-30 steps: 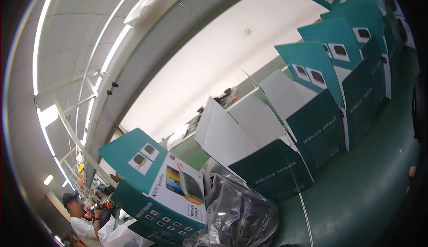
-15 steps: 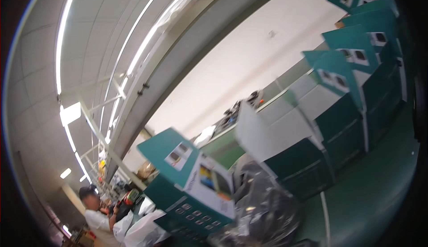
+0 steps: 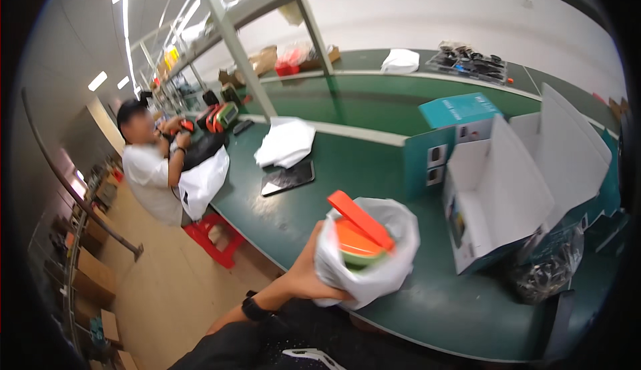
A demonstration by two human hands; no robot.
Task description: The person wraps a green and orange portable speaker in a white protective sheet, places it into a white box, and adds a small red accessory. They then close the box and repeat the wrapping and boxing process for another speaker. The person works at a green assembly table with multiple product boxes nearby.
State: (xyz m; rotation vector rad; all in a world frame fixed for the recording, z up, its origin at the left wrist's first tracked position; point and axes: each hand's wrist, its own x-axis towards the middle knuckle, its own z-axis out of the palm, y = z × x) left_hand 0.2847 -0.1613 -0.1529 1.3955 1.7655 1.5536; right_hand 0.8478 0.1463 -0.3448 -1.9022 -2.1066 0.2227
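My left hand [image 3: 310,270], with a black band on its wrist, is closed around the side of a white plastic bag [image 3: 394,273] over the table's near edge. Inside the bag's open mouth sits an orange-and-green device [image 3: 357,240] with an orange strap-like handle [image 3: 360,220] standing up out of it. The device's lower part is hidden by the bag. My right hand does not show. To the right of the bag stands an open box [image 3: 494,196], teal outside and white inside, its flaps up.
A phone [image 3: 288,178] and a white folded sheet or bag [image 3: 287,141] lie on the green table [image 3: 374,146]. At the right is a clear bag of dark parts [image 3: 547,270]. A co-worker [image 3: 150,163] sits at the left beside a red stool [image 3: 212,240]. A tray of black parts [image 3: 471,63] stands at the back.
The view has swung down and left from the row of teal boxes and levelled out. My left hand, holding the bagged device, has come into view.
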